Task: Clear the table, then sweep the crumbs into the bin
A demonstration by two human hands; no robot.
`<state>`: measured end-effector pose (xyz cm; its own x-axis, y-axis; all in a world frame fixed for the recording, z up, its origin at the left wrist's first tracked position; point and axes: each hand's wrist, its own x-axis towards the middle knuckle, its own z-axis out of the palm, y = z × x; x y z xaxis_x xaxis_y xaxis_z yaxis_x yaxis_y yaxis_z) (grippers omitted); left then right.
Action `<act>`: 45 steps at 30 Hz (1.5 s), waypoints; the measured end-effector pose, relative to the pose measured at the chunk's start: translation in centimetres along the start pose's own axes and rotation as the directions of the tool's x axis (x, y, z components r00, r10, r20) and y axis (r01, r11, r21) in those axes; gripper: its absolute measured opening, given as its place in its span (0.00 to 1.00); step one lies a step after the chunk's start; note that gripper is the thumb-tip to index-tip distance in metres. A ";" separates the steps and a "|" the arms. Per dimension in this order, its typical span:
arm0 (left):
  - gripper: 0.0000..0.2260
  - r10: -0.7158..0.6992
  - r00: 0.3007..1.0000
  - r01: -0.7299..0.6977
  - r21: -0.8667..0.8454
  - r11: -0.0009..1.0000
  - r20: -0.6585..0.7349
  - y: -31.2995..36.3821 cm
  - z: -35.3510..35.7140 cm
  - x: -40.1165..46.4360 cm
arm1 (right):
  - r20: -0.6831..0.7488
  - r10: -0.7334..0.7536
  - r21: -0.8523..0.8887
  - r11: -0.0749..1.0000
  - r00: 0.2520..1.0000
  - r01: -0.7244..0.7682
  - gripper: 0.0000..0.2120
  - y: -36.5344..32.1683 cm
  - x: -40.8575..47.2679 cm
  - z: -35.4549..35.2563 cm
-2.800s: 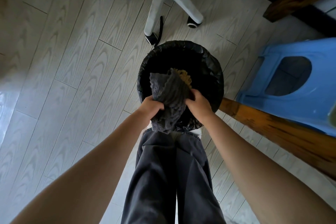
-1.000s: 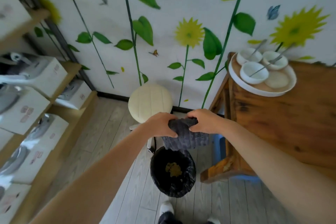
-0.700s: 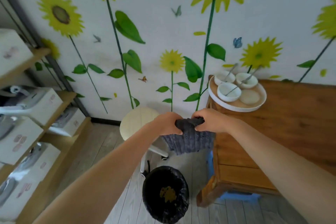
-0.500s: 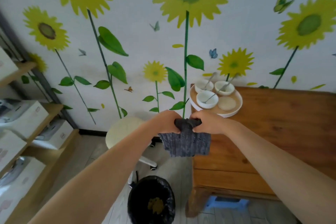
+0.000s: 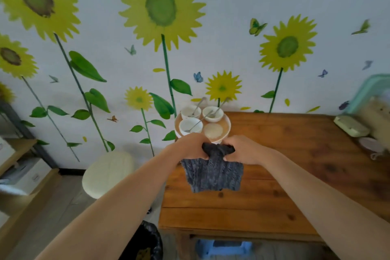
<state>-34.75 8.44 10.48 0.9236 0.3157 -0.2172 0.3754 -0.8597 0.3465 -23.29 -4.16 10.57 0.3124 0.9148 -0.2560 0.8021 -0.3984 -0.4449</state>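
The fingers of the left hand [image 5: 191, 146] and the right hand [image 5: 244, 150] are closed tight on the bunched top of a dark grey knitted cloth [image 5: 212, 173]. The two hands are close together, and the rest of the cloth hangs down loose over the near left part of the brown wooden table [image 5: 295, 175]. Just behind the hands, at the far left corner of the table, stands a round wooden tray with a white rim [image 5: 226, 131] carrying three white bowls with metal spoons. Below the left forearm, on the floor beside the table, is the bin lined with a black plastic bag [image 5: 147, 245].
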 end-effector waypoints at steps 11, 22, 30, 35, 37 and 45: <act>0.10 0.143 0.980 -0.144 0.000 0.990 0.135 5.1 1.0 11.0 | -0.019 0.147 -0.082 0.986 0.989 -0.148 0.08 9.6 0.7 -3.8; 0.05 0.237 0.956 -0.235 -0.030 0.971 0.172 4.3 -0.8 22.3 | 0.004 0.239 -0.236 0.944 0.971 -0.231 0.17 15.7 7.7 -8.1; 0.08 0.200 0.960 -0.199 -0.024 0.980 0.194 4.2 -0.4 28.4 | 0.069 0.252 -0.222 0.947 0.965 -0.231 0.17 20.0 12.0 -10.3; 0.08 0.148 0.975 -0.151 0.008 0.988 0.165 4.8 -0.2 31.8 | 0.098 0.210 -0.213 0.959 0.973 -0.186 0.16 23.0 14.4 -11.9; 0.09 0.114 0.993 -0.115 0.015 0.993 0.039 5.1 -0.7 33.3 | 0.038 0.200 -0.199 0.962 0.979 -0.188 0.09 24.2 15.4 -13.3; 0.15 0.003 0.977 0.045 0.220 0.974 -0.211 6.4 -2.8 39.2 | -0.305 0.095 -0.105 0.986 0.948 -0.132 0.14 27.9 19.0 -17.6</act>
<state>4.09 16.45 6.68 0.9202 0.3909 -0.0188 0.3900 -0.9120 0.1269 13.90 3.25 8.39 0.5271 0.8495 -0.0234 0.8026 -0.5066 -0.3149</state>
